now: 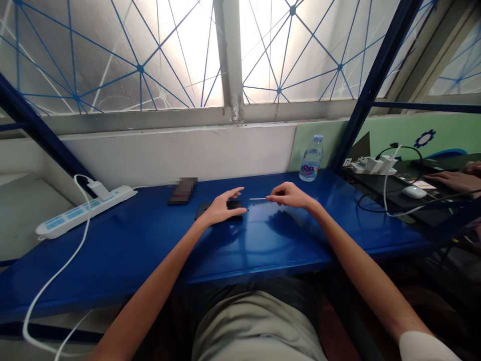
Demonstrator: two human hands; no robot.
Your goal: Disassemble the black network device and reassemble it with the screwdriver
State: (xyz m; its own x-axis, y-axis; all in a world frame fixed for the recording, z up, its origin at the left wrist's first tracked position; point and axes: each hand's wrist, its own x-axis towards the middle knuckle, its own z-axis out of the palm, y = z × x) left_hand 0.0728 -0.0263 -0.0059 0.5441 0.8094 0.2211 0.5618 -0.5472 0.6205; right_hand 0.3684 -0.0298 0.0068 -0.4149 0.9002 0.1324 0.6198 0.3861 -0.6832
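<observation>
My left hand (220, 208) is over a flat black object (236, 204) on the blue table. Its thumb and fingers are spread apart to the right, and the hand covers much of the object, so its kind cannot be made out. My right hand (286, 195) is closed on a slim screwdriver (257, 199); only the thin metal shaft shows, pointing left toward my left fingertips. Whatever handle it has is hidden inside the fist. A few tiny dark bits (253, 205) lie on the table just below the shaft, between the two hands.
A dark, partly blurred phone-like slab (183, 191) lies at the back left. A white power strip (88, 211) with a cable is at far left. A water bottle (311, 158) stands back right. At right are cables, a white mouse (414, 192) and another person's hand (447, 179).
</observation>
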